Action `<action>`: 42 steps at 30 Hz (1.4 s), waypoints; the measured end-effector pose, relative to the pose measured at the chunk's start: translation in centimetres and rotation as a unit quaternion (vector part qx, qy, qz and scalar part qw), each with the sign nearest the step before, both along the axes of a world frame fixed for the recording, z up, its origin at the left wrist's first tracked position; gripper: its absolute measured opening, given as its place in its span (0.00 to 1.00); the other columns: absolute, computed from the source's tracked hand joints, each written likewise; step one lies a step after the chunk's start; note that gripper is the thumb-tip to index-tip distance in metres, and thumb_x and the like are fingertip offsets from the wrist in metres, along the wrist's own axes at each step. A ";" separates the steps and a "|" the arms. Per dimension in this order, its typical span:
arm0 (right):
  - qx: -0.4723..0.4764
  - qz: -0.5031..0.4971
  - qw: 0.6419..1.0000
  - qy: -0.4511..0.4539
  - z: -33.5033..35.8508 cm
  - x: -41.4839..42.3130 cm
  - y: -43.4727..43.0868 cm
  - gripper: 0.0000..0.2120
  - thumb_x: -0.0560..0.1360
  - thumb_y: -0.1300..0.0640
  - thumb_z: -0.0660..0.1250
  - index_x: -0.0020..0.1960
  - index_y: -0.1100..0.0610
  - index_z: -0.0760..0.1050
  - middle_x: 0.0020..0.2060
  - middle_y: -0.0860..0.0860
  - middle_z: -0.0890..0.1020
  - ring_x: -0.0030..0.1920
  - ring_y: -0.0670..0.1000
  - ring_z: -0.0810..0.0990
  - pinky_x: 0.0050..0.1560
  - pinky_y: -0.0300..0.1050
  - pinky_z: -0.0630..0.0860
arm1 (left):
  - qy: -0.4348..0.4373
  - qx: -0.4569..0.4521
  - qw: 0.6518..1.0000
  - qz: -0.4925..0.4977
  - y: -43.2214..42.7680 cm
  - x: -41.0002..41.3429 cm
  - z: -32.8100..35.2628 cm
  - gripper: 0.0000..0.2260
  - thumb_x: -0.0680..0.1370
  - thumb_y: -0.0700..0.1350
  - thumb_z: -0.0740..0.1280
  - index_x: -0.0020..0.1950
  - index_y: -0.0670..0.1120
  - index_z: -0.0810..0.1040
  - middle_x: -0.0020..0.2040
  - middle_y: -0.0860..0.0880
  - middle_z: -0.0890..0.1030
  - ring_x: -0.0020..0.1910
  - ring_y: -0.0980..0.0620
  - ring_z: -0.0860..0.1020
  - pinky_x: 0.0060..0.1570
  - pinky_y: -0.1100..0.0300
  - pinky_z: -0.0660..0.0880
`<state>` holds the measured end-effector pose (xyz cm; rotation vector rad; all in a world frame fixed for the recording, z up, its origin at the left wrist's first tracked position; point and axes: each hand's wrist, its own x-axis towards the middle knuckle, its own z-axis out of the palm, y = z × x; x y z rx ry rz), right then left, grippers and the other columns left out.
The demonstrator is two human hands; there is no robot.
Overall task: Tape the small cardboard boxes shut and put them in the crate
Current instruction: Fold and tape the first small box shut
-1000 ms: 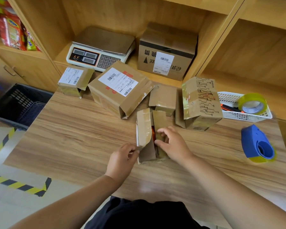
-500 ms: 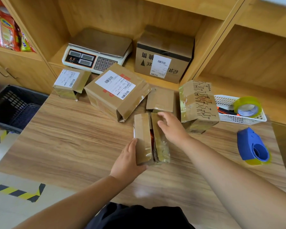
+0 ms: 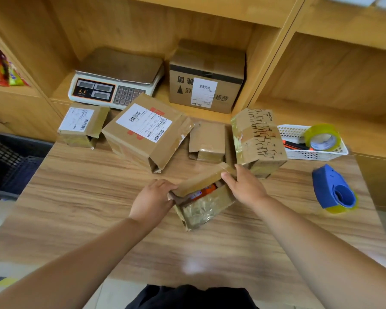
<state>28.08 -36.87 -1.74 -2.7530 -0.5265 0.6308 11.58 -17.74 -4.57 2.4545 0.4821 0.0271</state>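
A parcel-packing counter: labelled cartons [image 3: 148, 130], weighing scale [image 3: 115, 83], tape dispenser [image 3: 333, 190], wooden shelving [image 3: 265, 63].

Both hands grip small box [image 3: 206, 206] on tabletop [image 3: 94, 197]: left hand [image 3: 153, 200] at its left end, right hand [image 3: 246, 187] on far-right flap corner. Flaps ajar, orange item [image 3: 207, 190] inside. Printed box [image 3: 257, 139] just beyond right hand. Blue tape dispenser [image 3: 332, 189] right of right hand, apart. Black crate [image 3: 11, 161] far left of left hand.

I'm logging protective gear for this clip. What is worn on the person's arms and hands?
Nothing visible: the left hand and right hand are ungloved, without rings or a watch, and the left forearm and right forearm show no sleeves.
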 end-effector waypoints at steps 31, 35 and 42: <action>-0.137 0.107 0.977 -0.121 -3.7 -8.1 -5.9 0.40 0.67 0.30 0.19 0.73 0.50 0.26 0.73 0.51 0.30 0.72 0.52 0.25 0.71 0.51 0.29 | 0.086 -0.390 0.894 0.203 -3.4 5.5 0.1 0.03 0.77 0.39 0.67 0.45 0.46 0.78 0.46 0.47 0.81 0.39 0.54 0.75 0.38 0.61 0.68; -0.119 0.082 0.980 -0.134 -4.4 -8.1 -6.2 0.33 0.80 0.35 0.39 0.77 0.54 0.54 0.74 0.56 0.64 0.75 0.58 0.58 0.69 0.56 0.52 | 0.047 -0.203 0.961 0.184 -4.6 5.5 0.2 0.12 0.75 0.44 0.65 0.56 0.40 0.75 0.51 0.42 0.78 0.46 0.44 0.76 0.37 0.57 0.68; 0.031 0.118 0.990 -0.075 -2.2 -5.4 -8.3 0.40 0.74 0.32 0.34 0.78 0.53 0.53 0.77 0.52 0.56 0.77 0.52 0.48 0.74 0.48 0.35 | -0.085 0.264 0.942 -0.187 -10.9 7.2 -0.3 0.24 0.74 0.52 0.54 0.59 0.41 0.80 0.59 0.44 0.80 0.64 0.46 0.70 0.64 0.48 0.62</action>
